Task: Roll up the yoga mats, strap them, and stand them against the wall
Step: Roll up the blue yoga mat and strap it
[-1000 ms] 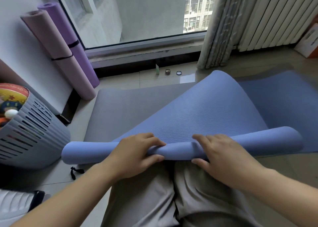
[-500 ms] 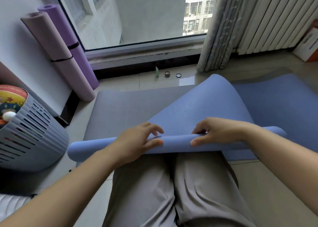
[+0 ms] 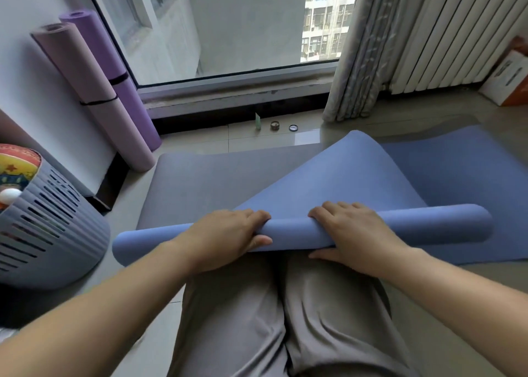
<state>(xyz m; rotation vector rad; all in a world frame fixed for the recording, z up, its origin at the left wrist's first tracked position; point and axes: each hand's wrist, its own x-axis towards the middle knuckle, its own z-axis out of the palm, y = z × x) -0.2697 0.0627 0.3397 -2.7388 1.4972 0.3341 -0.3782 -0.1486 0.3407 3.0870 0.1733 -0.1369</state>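
Observation:
A blue yoga mat (image 3: 337,185) lies on the floor, its near end wound into a thin roll (image 3: 291,231) across my lap. My left hand (image 3: 225,236) grips the roll left of centre, fingers over the top and thumb under. My right hand (image 3: 354,236) grips it right of centre the same way. The unrolled part arches up and runs off to the right. A grey mat (image 3: 194,185) lies flat beneath it. Two strapped rolls, a pink mat (image 3: 94,96) and a purple mat (image 3: 114,71), lean against the left wall.
A grey slatted basket (image 3: 48,228) with toys stands at the left. Small items (image 3: 275,125) sit on the floor below the window. A curtain (image 3: 363,48) and radiator (image 3: 445,31) are at the right, with a white box (image 3: 508,79) in the far corner.
Both hands lifted and reached forward over the roll, then closed round it again. The roll has turned onward and looks slightly thicker.

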